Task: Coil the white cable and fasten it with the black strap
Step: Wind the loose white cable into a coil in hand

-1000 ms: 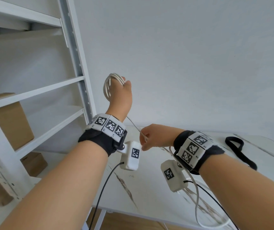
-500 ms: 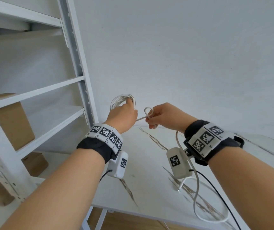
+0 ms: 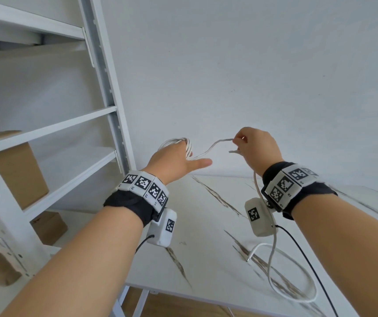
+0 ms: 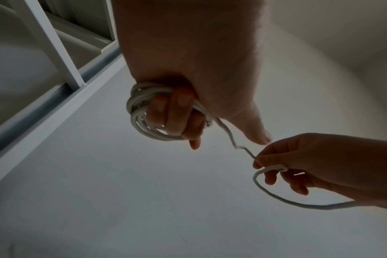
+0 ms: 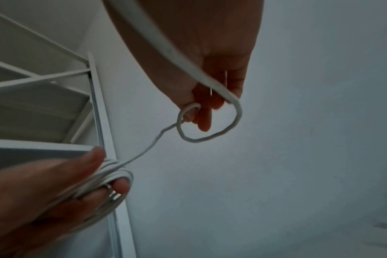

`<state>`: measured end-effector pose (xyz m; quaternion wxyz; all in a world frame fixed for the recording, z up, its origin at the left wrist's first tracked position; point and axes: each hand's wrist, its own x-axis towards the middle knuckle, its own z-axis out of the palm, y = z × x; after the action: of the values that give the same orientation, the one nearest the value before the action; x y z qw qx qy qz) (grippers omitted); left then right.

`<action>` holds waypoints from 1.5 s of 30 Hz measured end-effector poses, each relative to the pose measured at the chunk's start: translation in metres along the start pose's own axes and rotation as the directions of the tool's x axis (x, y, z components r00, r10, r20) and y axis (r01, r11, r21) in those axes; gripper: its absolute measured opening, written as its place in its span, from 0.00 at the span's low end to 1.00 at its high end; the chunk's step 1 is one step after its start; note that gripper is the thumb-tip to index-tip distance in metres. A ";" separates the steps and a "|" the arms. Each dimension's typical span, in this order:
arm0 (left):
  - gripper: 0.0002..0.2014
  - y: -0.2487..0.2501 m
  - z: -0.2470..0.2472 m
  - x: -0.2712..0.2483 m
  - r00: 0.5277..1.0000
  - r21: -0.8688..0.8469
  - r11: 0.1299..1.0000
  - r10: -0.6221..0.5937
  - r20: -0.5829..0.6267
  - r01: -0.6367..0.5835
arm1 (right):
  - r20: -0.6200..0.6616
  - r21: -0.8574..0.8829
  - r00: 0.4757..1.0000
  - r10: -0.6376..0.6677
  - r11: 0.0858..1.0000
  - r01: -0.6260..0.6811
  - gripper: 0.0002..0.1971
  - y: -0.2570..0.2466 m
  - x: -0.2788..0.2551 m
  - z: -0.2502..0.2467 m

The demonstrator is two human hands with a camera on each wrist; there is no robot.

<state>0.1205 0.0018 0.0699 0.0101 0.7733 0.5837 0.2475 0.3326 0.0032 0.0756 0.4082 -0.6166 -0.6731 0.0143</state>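
Note:
Several turns of the white cable (image 3: pixel 187 148) are wound round the fingers of my left hand (image 3: pixel 175 161), raised above the table's far edge. The left wrist view shows those fingers (image 4: pixel 177 111) curled on the coil (image 4: pixel 139 115), thumb sticking out. One strand runs right to my right hand (image 3: pixel 253 146), which pinches it between thumb and fingertips (image 5: pixel 193 113), with a small loop (image 5: pixel 210 134) below. From there the cable hangs past my right wrist to a loose loop (image 3: pixel 297 294) on the table. The black strap is not visible.
The white marble-patterned table (image 3: pixel 206 225) lies below both hands. A white metal shelf unit (image 3: pixel 69 124) stands at the left, holding cardboard boxes (image 3: pixel 21 175). A plain white wall rises behind the table. The cable's free end (image 3: pixel 248 259) lies on the tabletop.
My right hand has moved right and up, away from the left hand, drawing a strand of cable taut between them. My left thumb now sticks out.

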 end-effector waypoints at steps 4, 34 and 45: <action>0.16 0.003 0.003 0.003 0.998 0.037 0.999 0.025 -0.049 -0.024 | -0.032 -0.082 0.998 0.050 0.995 -0.053 0.09 -0.002 0.000 0.004; 0.21 -0.007 -0.005 0.012 0.941 -0.386 0.909 -0.256 -0.223 0.156 | 0.229 0.354 0.933 0.277 0.869 -0.345 0.12 0.010 -0.005 0.016; 0.26 -0.010 -0.004 0.010 0.944 -0.435 0.869 -0.310 -0.111 0.235 | 0.711 0.292 0.699 0.074 0.874 -0.389 0.27 0.017 -0.014 0.011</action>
<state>0.1124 0.0132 0.0742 0.1572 0.6376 0.6197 0.4298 0.3386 0.0013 0.0520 0.2507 -0.5461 -0.6698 0.4361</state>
